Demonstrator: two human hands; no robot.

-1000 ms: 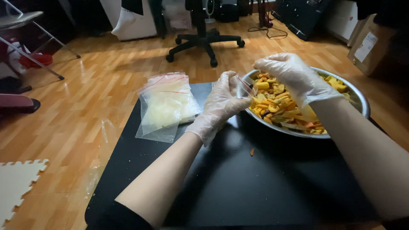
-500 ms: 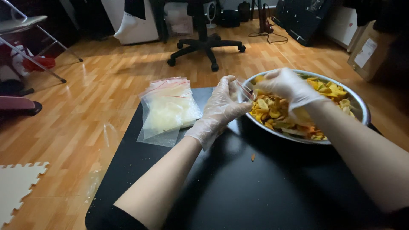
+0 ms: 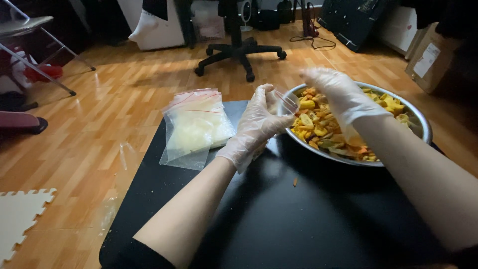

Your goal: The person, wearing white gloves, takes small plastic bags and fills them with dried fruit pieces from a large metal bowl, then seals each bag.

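Left hand [image 3: 259,122] holds small clear bag [image 3: 285,102] open; right hand [image 3: 338,94], fingers bunched over bowl [image 3: 423,130]; keep bag mouth wide.

Dim overall, soft light from upper left. Bright sheen on wooden floor [image 3: 124,109]; black table [image 3: 308,219] nearly swallows detail, faint reflections near its far edge. Slight motion blur on right hand [image 3: 343,97]. Top background underexposed. Mild wide-angle stretch at corners.

Home room, wood-plank floor [image 3: 124,119], black office chair [image 3: 239,50], foam mat [image 3: 17,219], cardboard box [image 3: 428,57], cables.
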